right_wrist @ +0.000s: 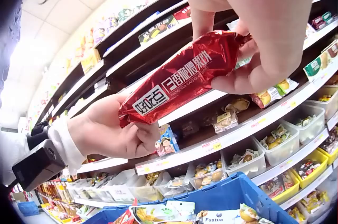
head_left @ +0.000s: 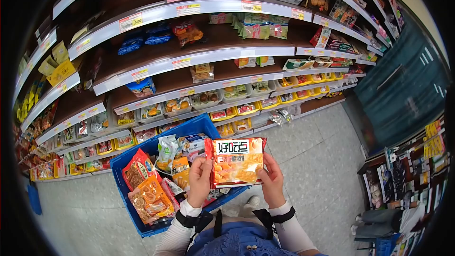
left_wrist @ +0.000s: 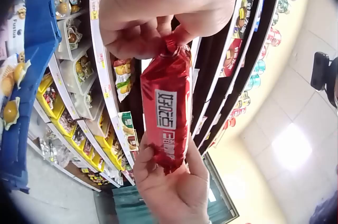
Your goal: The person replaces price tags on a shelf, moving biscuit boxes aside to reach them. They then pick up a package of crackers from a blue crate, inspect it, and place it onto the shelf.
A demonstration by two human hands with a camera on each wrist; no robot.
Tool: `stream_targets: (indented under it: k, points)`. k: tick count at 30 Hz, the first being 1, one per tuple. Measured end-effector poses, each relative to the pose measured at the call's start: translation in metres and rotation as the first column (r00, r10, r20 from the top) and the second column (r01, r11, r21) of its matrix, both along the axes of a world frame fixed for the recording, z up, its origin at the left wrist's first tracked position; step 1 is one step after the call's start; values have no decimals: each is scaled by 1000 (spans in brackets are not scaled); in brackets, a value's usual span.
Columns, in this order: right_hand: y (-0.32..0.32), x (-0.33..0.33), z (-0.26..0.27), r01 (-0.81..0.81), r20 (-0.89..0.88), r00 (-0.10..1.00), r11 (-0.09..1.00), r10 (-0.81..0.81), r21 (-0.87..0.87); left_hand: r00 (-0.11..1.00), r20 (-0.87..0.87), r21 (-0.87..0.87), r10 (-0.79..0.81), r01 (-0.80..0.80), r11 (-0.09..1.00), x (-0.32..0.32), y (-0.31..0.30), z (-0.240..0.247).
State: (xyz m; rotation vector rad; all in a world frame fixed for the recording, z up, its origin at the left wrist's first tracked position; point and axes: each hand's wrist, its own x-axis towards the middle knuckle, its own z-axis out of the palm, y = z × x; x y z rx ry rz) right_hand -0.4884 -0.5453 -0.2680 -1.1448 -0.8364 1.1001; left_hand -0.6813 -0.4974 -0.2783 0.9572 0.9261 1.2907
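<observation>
A red and yellow biscuit packet [head_left: 238,163] with large dark lettering is held up between both hands, its printed front facing the head camera. My left hand [head_left: 199,180] pinches its left end, and my right hand [head_left: 272,180] pinches the right end. In the left wrist view the packet's narrow red side [left_wrist: 167,110] shows, with the crimped ends between fingers and thumbs. The right wrist view shows the same red side slanting between the two hands. Below and left of the packet stands a blue basket [head_left: 124,187] holding snack bags, among them an orange one [head_left: 150,200].
Shelves [head_left: 189,57] of packaged snacks curve across the far side, with clear and yellow bins [head_left: 222,114] low down. Grey tiled floor [head_left: 313,161] lies to the right. A dark green curtain-like panel [head_left: 403,90] and another rack [head_left: 403,170] stand at the right, near another person [head_left: 386,223].
</observation>
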Motion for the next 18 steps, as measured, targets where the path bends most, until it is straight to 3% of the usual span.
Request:
stream_targets:
  k: [2, 4, 9, 11, 13, 15, 18]
  points:
    - [-1, 10, 4, 10, -42, 999, 999, -12, -35, 996, -31, 77, 82, -79, 994, 13, 1, -1]
    - [2, 22, 20, 65, -236, 968, 993, -86, -99, 996, -52, 117, 68, -62, 991, 27, -1, 2]
    - [2, 79, 18, 127, -237, 960, 987, -147, -98, 996, -90, 166, 16, -1, 986, 78, -7, 5]
    - [-2, 107, 14, 171, -158, 972, 984, -177, -49, 999, -48, 81, 12, -8, 997, 108, -6, 10]
    - [-9, 135, 18, 169, -193, 966, 985, -172, -33, 989, -148, 75, -25, 36, 997, 134, -5, 16]
    - [-11, 165, 20, 171, -225, 960, 985, -169, -9, 992, -118, 48, -43, 49, 998, 166, -3, 22]
    - [-14, 210, 21, 228, -95, 971, 969, -219, 97, 999, -39, 81, -23, 26, 996, 217, -2, 26]
